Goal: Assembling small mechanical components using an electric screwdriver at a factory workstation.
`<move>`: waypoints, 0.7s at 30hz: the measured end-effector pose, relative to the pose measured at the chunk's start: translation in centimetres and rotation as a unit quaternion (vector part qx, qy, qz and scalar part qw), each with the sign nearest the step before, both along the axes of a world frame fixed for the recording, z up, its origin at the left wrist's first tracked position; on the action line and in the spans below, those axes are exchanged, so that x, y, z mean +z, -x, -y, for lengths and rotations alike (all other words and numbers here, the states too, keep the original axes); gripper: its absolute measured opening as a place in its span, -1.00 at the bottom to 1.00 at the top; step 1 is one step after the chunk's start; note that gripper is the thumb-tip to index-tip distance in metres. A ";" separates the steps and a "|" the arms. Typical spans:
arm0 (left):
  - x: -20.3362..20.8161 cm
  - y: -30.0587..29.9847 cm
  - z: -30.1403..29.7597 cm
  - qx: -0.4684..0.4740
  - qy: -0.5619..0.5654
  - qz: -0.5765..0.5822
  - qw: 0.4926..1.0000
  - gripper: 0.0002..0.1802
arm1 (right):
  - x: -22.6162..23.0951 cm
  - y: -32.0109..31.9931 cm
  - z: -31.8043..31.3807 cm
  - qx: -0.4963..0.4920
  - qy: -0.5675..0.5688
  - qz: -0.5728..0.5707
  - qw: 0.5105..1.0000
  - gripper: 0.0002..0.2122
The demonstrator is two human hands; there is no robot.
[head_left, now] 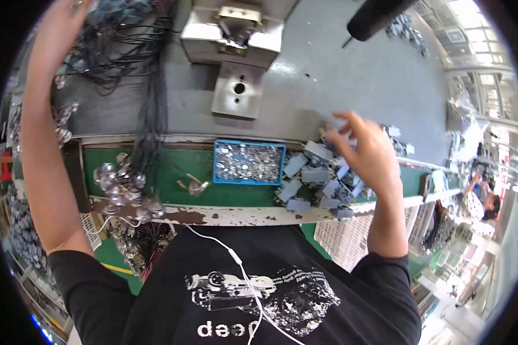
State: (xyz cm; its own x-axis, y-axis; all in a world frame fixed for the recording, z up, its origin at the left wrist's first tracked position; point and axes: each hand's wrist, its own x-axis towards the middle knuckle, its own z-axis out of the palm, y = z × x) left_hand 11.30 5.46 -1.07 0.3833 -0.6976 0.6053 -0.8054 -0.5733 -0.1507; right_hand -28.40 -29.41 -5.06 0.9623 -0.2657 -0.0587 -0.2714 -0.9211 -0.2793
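My left hand (68, 17) reaches out to the far left, beside a heap of black cables (112, 60) with grey-blue parts at their ends. Its fingers are cut off by the picture's rim, so their hold is hidden. Over a pile of small grey-blue housings (313, 174) on the right hovers my right hand (365, 146), slightly blurred. Its thumb and forefinger are apart, with nothing visible between them. Left of that pile, a blue tray (214, 164) holds many small shiny metal pieces.
A metal fixture (204, 46) with a flat holed plate (224, 100) stands at the back middle. Clear rounded parts (118, 184) lie front left, and one loose clear part (197, 188) lies nearby. A dark cylindrical tool (374, 20) hangs at upper right. Another person (473, 195) sits far right.
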 end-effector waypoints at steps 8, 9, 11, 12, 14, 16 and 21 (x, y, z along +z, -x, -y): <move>0.1 10.0 3.1 -0.067 0.024 -0.212 0.975 -0.78 | -0.5 0.3 0.6 -0.134 -0.240 0.056 0.960 -0.62; -0.1 12.3 4.4 -0.147 -0.023 -0.294 0.944 -0.80 | -0.2 0.3 1.0 -0.141 -0.353 0.085 0.921 -0.61; -1.2 14.8 4.2 -0.197 -0.151 -0.336 0.908 -0.90 | 1.4 -1.8 -0.4 -0.098 -0.502 0.123 0.851 -0.53; -1.3 15.5 4.1 -0.203 -0.229 -0.363 0.880 -0.88 | 1.7 -3.1 -1.1 -0.080 -0.574 0.107 0.808 -0.46; -2.3 16.9 3.9 -0.176 -0.292 -0.336 0.878 -0.90 | 0.9 -5.3 -3.9 0.049 -0.575 0.111 0.809 -0.33; -2.9 18.1 4.3 -0.147 -0.362 -0.273 0.879 -0.91 | 0.6 -7.4 -5.9 0.114 -0.515 0.083 0.846 -0.25; -2.6 18.5 5.2 -0.121 -0.539 -0.179 0.814 -0.87 | -0.6 -9.5 -6.4 0.096 -0.297 0.084 0.946 -0.27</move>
